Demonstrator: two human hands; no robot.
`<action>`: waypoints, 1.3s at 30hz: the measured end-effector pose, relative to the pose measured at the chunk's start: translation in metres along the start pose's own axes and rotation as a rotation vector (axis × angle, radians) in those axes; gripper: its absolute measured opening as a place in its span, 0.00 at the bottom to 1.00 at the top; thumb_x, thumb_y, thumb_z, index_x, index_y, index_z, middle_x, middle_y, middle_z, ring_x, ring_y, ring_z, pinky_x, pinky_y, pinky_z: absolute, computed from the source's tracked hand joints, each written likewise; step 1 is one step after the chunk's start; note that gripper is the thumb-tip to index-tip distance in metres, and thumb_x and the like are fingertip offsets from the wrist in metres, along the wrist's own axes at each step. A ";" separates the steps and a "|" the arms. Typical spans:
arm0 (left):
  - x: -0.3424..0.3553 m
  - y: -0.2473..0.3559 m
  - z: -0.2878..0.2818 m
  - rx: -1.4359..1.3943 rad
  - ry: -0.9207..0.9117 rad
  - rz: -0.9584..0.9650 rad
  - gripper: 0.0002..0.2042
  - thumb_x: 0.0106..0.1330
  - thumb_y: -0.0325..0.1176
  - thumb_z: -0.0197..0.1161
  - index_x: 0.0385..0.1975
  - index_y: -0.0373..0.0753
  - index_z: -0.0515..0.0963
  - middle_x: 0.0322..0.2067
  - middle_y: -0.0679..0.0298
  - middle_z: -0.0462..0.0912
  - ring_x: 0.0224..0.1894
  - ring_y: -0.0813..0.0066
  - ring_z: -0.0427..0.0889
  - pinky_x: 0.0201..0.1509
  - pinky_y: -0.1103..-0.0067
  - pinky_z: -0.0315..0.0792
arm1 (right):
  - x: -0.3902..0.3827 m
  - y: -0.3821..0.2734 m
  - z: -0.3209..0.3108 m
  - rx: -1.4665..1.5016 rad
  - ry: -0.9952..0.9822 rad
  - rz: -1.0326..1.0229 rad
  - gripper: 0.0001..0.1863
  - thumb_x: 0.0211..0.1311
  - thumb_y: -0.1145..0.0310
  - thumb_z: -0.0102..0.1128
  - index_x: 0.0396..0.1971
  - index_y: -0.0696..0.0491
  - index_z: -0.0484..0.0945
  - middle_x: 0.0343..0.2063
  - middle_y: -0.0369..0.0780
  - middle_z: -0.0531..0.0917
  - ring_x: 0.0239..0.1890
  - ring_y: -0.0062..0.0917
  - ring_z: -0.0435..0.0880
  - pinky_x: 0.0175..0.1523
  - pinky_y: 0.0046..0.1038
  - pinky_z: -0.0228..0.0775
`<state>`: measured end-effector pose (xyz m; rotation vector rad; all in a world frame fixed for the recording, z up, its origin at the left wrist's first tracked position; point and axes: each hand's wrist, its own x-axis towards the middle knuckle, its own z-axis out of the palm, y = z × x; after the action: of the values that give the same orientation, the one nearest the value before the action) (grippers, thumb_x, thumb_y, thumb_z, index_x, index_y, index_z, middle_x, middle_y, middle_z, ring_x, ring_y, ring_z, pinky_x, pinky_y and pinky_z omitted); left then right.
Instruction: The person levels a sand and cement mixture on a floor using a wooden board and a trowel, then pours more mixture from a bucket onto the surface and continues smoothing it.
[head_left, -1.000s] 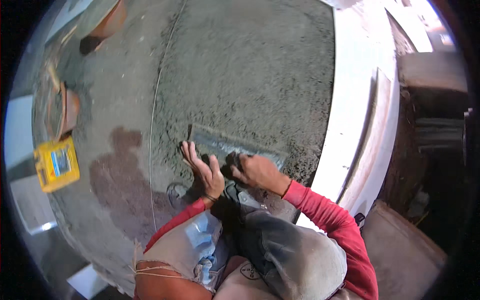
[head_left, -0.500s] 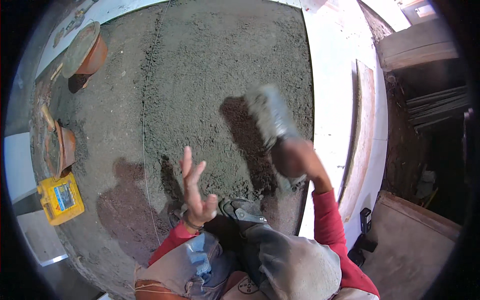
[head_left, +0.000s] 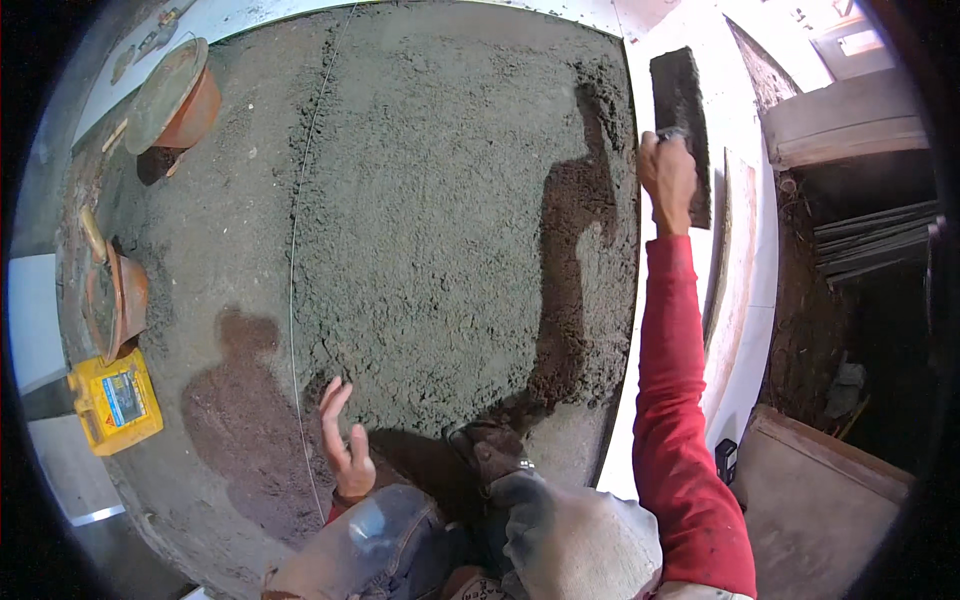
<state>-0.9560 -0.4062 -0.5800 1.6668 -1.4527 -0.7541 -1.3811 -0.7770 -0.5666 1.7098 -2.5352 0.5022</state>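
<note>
My right hand is closed round the handle of a rectangular plastering trowel. The trowel's long dark blade lies over the white tiles along the right side, just past the mortar's edge. To the left spreads a bed of rough grey mortar, with the shadow of my arm across it. My left hand is held up over the near part of the mortar, fingers apart, holding nothing. A thin string line runs along the mortar's left edge, close to this hand.
At the left stand two orange buckets, one with a wooden-handled tool, and a yellow jerrycan. A long board lies on the tiles at right. Beyond it is a dark recess.
My right hand has swung the trowel forward and right, from over the mortar to the white tiles. My left hand has dropped slightly nearer to me and left.
</note>
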 end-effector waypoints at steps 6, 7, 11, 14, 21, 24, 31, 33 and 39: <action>-0.012 -0.016 -0.004 -0.167 0.074 -0.243 0.24 0.78 0.47 0.42 0.60 0.32 0.68 0.64 0.52 0.68 0.60 0.58 0.73 0.64 0.65 0.64 | 0.024 0.008 0.027 0.277 -0.225 0.229 0.33 0.67 0.48 0.49 0.33 0.71 0.79 0.30 0.63 0.82 0.38 0.50 0.85 0.46 0.44 0.75; -0.012 -0.019 -0.005 -0.158 0.067 -0.228 0.19 0.75 0.37 0.46 0.59 0.33 0.68 0.63 0.50 0.68 0.57 0.56 0.76 0.62 0.64 0.67 | 0.028 0.009 0.046 0.215 -0.208 0.114 0.34 0.67 0.47 0.50 0.34 0.71 0.79 0.32 0.64 0.82 0.39 0.53 0.84 0.48 0.45 0.74; -0.010 -0.024 -0.011 -0.199 0.041 -0.253 0.16 0.75 0.36 0.48 0.58 0.36 0.70 0.63 0.50 0.70 0.56 0.58 0.78 0.58 0.66 0.69 | 0.066 0.013 0.122 0.154 -0.157 0.053 0.35 0.67 0.45 0.50 0.36 0.71 0.78 0.38 0.65 0.81 0.44 0.60 0.81 0.52 0.49 0.73; -0.011 -0.022 -0.015 -0.136 0.084 -0.295 0.16 0.75 0.36 0.48 0.57 0.36 0.71 0.62 0.52 0.71 0.55 0.58 0.78 0.58 0.66 0.70 | 0.130 0.021 0.145 -0.128 -0.240 -0.422 0.25 0.73 0.55 0.41 0.42 0.65 0.75 0.31 0.62 0.82 0.39 0.56 0.83 0.43 0.50 0.75; 0.003 -0.004 -0.010 -0.078 0.129 -0.483 0.23 0.77 0.47 0.47 0.60 0.34 0.69 0.60 0.54 0.72 0.54 0.60 0.78 0.58 0.66 0.70 | 0.130 -0.055 0.181 0.080 -0.258 -0.378 0.34 0.73 0.44 0.44 0.28 0.63 0.81 0.15 0.51 0.80 0.17 0.41 0.81 0.27 0.44 0.74; 0.020 -0.004 -0.001 -0.242 0.087 -0.406 0.24 0.76 0.47 0.49 0.61 0.33 0.68 0.59 0.53 0.73 0.55 0.60 0.77 0.58 0.66 0.70 | 0.083 -0.085 0.150 0.178 -0.473 -0.261 0.33 0.69 0.43 0.53 0.31 0.64 0.82 0.21 0.50 0.82 0.22 0.36 0.82 0.30 0.41 0.75; 0.012 -0.008 -0.014 0.018 0.036 -0.169 0.22 0.74 0.43 0.53 0.59 0.34 0.69 0.57 0.52 0.75 0.53 0.61 0.79 0.58 0.65 0.70 | 0.066 -0.021 0.089 0.257 -0.306 -0.061 0.35 0.68 0.45 0.53 0.32 0.72 0.80 0.31 0.62 0.83 0.37 0.51 0.86 0.44 0.46 0.77; -0.001 -0.008 -0.023 -0.049 0.065 -0.248 0.21 0.75 0.43 0.52 0.60 0.34 0.69 0.56 0.53 0.76 0.52 0.62 0.79 0.58 0.65 0.70 | 0.096 -0.001 0.100 0.182 -0.218 -0.038 0.36 0.67 0.45 0.53 0.29 0.72 0.80 0.29 0.62 0.83 0.37 0.50 0.86 0.44 0.46 0.77; -0.023 -0.015 -0.041 -0.108 0.162 -0.604 0.25 0.77 0.50 0.46 0.59 0.34 0.70 0.57 0.54 0.75 0.48 0.65 0.79 0.58 0.66 0.69 | 0.182 0.014 0.155 -0.013 -0.227 -0.057 0.40 0.67 0.39 0.45 0.33 0.69 0.82 0.34 0.64 0.82 0.45 0.57 0.82 0.55 0.44 0.72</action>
<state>-0.9180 -0.3757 -0.5731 2.0485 -0.7751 -0.9690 -1.4428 -0.9795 -0.6777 1.9297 -2.6200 0.3026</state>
